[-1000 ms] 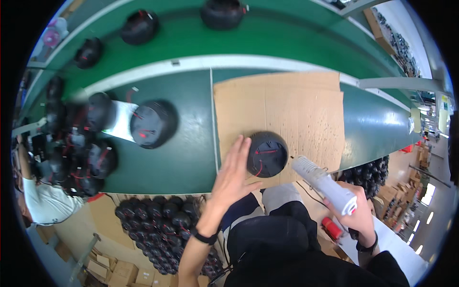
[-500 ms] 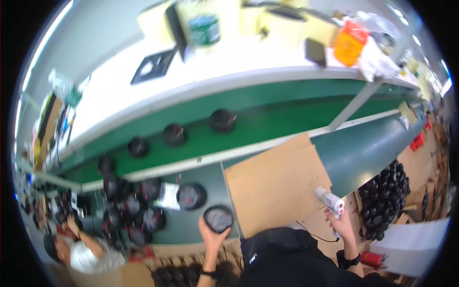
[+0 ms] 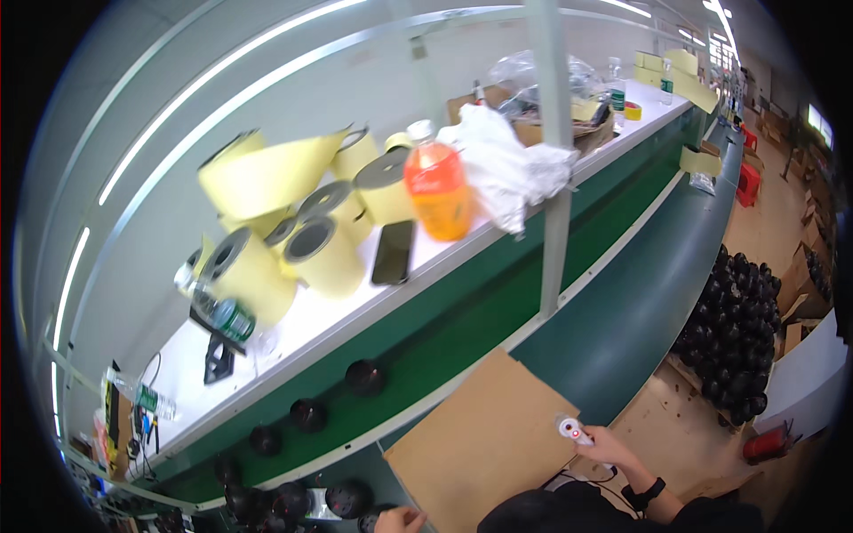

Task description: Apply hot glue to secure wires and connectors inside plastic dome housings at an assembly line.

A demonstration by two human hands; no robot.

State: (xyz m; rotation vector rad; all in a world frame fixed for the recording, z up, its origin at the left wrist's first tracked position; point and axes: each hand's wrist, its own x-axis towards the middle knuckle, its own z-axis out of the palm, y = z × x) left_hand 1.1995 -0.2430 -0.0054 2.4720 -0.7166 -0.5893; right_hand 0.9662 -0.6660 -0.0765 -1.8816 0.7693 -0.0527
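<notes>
Since the earlier frame, the head view is pointing higher toward the shelf, and the left hand, then cupping a black rounded unit, is now appearing at the lower edge, beside the left border of a flat tan cardboard sheet. Its fingers are curling inward, but the hand is running out of the picture, so one cannot tell whether they are clamping anything. Just to its left, a partly cut-off black rounded unit is showing; contact between the two is not showing clearly. Another black rounded unit is resting next to a white sheet. The right hand is wrapping its fingers around a white cylindrical hand tool, holding it at the cardboard's right edge. Beyond, three spaced black rounded units are standing on the bright green belt. Above, a long white shelf is carrying pale yellow rolls and an orange bottle with a white cap. At right, a heap of black rounded units is lying on the floor
</notes>
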